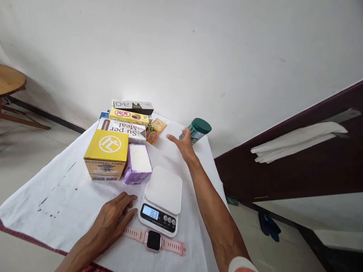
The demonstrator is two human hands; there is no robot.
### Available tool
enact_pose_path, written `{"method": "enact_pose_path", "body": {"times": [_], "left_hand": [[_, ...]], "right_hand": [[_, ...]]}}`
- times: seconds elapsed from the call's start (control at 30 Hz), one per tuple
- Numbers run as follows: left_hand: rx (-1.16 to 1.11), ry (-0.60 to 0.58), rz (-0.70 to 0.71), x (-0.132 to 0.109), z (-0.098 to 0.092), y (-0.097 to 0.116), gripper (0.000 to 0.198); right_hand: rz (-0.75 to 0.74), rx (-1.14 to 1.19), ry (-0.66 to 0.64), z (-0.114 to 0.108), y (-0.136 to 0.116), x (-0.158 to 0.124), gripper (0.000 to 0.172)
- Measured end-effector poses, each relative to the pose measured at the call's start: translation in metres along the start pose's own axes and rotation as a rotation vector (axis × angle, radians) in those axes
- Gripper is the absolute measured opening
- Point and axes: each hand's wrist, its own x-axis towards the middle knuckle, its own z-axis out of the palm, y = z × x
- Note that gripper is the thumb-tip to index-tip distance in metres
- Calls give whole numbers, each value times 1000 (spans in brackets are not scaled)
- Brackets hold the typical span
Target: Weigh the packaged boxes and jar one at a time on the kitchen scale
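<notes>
My left hand (pixel 113 215) rests on the white cloth, fingers slightly curled and apart, just left of a white digital scale (pixel 163 190). The scale's display reads 363 and its plate bears nothing. A pink-strapped watch (pixel 153 240) lies in front of the scale. Farther out, my right hand (pixel 185 143) is beside a green-lidded canister (pixel 199 129) at the table's far right, thumb spread wide. The canister leans or stands near the wall. Whether the fingers touch it cannot be made out.
A yellow box (pixel 106 151), a purple tissue pack (pixel 138 166), a white Su-per Meal box (pixel 124 128), an orange box (pixel 155 130) and other boxes are grouped at the left back. A wall (pixel 181 56) rises behind the table.
</notes>
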Motion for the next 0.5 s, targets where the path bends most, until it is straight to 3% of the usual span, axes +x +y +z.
{"method": "enact_pose_path", "body": {"times": [0.07,0.13,0.3,0.43,0.5], "left_hand": [[9,6,17,0,0,-1,28],[9,14,30,0,0,-1,27],[-12,31,26,-1,-1,-2,26],[-14,37,30,-3,0,-5,27],[-12,33,39,-3,0,-5,28]], "right_hand": [[-45,40,-206,22,-25,-2,135],[-76,39,-271,43,-45,2,138],[-29,1,-139,71,-57,14,124],[50,32,-177,68,-58,5,98],[79,10,-132,60,-61,-4,88]]}}
